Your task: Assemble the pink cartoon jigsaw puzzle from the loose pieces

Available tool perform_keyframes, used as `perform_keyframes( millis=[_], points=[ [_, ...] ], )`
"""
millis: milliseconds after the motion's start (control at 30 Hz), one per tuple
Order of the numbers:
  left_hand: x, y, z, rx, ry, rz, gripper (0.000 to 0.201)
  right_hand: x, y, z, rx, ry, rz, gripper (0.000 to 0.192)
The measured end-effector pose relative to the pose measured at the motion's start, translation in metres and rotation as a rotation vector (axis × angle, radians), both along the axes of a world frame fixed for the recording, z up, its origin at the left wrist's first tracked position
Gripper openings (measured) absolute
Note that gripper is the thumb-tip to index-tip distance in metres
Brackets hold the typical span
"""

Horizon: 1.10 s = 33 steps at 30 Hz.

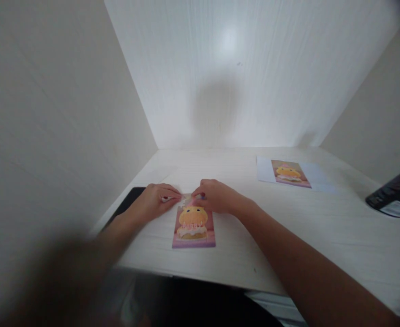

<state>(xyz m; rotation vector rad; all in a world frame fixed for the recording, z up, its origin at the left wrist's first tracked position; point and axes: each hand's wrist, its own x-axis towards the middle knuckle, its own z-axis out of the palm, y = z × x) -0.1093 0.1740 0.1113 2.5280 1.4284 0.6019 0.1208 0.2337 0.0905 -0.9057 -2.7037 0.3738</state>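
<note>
A small jigsaw puzzle (193, 227) lies flat near the table's front edge, showing a yellow round character with a pink hat above a candle-topped cake. Its upper left corner has a jagged gap where pale table shows. At that corner my left hand (155, 200) is closed in a pinch, its fingertips on what looks like a small puzzle piece (185, 198), mostly hidden. My right hand (217, 196) covers the puzzle's upper right part. Its thumb and bent fingers are closed at the top edge, holding the puzzle there.
A white sheet (264, 169) with the same picture (288, 173) printed on it lies at the back right. A dark can or bottle (397, 195) stands at the far right. Under my left forearm is a flat black object (129, 203). Pale panels (220, 81) enclose the table.
</note>
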Motion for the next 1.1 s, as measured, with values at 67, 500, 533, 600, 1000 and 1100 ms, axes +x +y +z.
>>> perform_keyframes(
  millis=[67, 500, 533, 600, 1000, 1100],
  points=[
    [0.0, -0.003, -0.004, 0.043, -0.023, 0.007, 0.024, -0.001, -0.001, 0.0, -0.007, -0.003, 0.002, 0.034],
    [0.0, -0.003, -0.01, 0.096, 0.131, -0.088, 0.025, -0.003, -0.001, 0.003, -0.043, 0.037, 0.002, 0.031],
    [0.0, -0.004, -0.011, 0.101, 0.146, -0.083, 0.025, -0.003, -0.001, 0.003, -0.042, 0.037, 0.004, 0.031],
    [0.0, -0.005, -0.011, 0.107, 0.172, -0.069, 0.026, -0.003, -0.001, 0.003, -0.041, 0.04, 0.016, 0.031],
    [-0.002, -0.003, -0.018, 0.111, 0.2, -0.069, 0.032, -0.002, 0.001, 0.001, -0.043, 0.062, 0.037, 0.031],
    [-0.002, -0.002, -0.018, 0.099, 0.125, -0.082, 0.031, -0.002, 0.0, 0.003, -0.05, 0.052, 0.027, 0.031]
  ],
)
